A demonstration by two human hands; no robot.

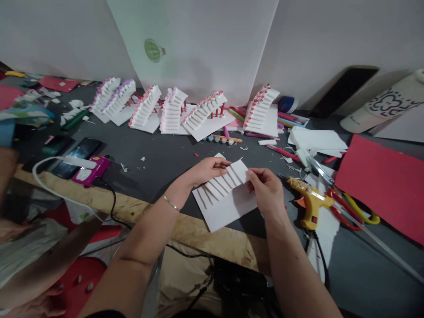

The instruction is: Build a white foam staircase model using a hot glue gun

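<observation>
A white paper staircase [221,184] is held over a white card [228,215] at the table [159,152] edge. Its upper end is pinched by the right hand [267,189]; its far edge is gripped by the left hand's [209,171] closed fingers. A yellow glue gun [311,202] is laid beside the right hand.

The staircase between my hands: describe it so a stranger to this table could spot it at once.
On the dark table, go to the near edge, between your left hand and right hand. There, a white staircase slopes up rightward over a white base. Unlike the decorated staircases lined up behind, it shows no pink, red or purple trim.
</observation>
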